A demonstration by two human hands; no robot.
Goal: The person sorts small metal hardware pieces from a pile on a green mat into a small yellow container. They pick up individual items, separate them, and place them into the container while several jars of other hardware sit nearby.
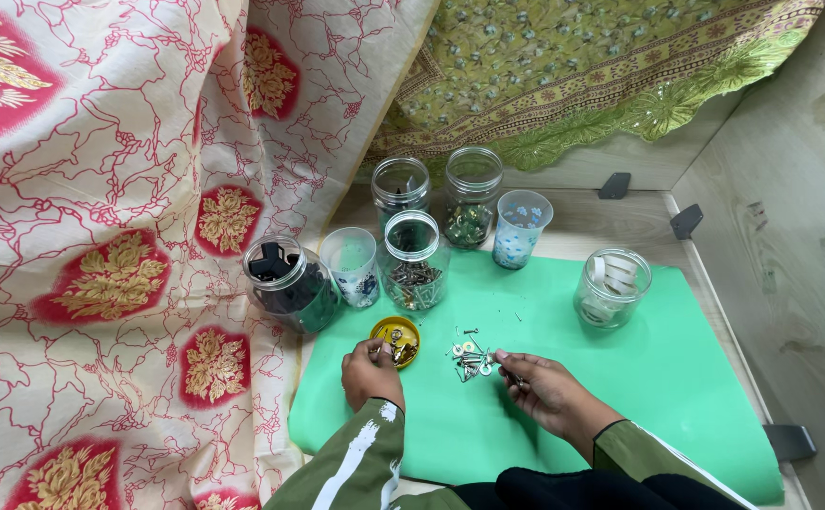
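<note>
Right hand (543,387) pinching a small metal piece (520,382) between thumb and fingertips, just right of the small heap of loose silvery screws and washers (471,361) on the green foam mat (667,378). Left hand (370,371) curled, fingertips pressed together at the near rim of the round yellow metal lid (396,338), just left of the heap; whether anything sits between those fingers, impossible to tell. A few brassy, dull bits already lying in the lid, the heap thin and scattered, a couple of strays beyond it toward the jars: sorting seemingly well along, judged from this, though with a handful of pieces left on the mat. Behind the heap, a clear glass jar of rusty brown screws (414,260); left of that, a white patterned plastic cup (353,266) and a clear jar of chunky black plastic parts (285,279). Farther back from the heap, a jar with dark contents (400,189), a jar of greenish glinting bits (472,196), and a blue-flowered translucent cup (520,229). Well to the right of the heap, a lone clear jar with pale curled strips (611,286). Mat soft and matte, laid on a pale wooden tabletop (620,222). Left of everything, a cream cloth with red and gold floral print (101,236), draped in folds; behind, a yellow-green flowered fabric (601,66).
</note>
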